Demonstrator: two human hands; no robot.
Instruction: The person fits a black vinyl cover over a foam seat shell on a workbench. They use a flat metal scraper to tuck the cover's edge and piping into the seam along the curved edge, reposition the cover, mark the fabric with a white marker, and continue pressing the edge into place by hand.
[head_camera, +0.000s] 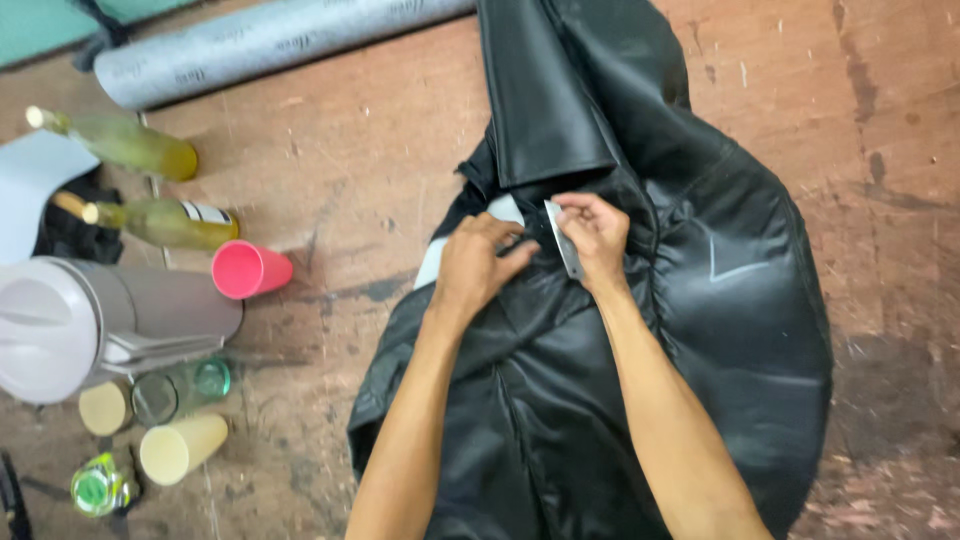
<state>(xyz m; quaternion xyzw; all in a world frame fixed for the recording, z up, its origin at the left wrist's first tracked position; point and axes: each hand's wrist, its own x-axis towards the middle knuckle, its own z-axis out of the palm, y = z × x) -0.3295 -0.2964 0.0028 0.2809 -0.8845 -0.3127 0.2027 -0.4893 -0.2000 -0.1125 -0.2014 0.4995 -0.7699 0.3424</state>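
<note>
Both forearms reach forward over a black cover (600, 400) spread on the worn brown floor (880, 150), the hands meeting at its middle. The left hand (478, 262) lies knuckles up with fingers curled, pressing and pinching the black material just beside a pale patch (505, 210) that shows under its fingertips. The right hand (598, 235), touching the left at the fingertips, is closed on a thin grey blade (563, 240), held slanted against the cover. Left of the left hand, well apart, stand a pink cup (245, 270), a grey jug (90, 320) and two bottles (160, 222). Beyond the hands lies a grey roll (270, 45).
</note>
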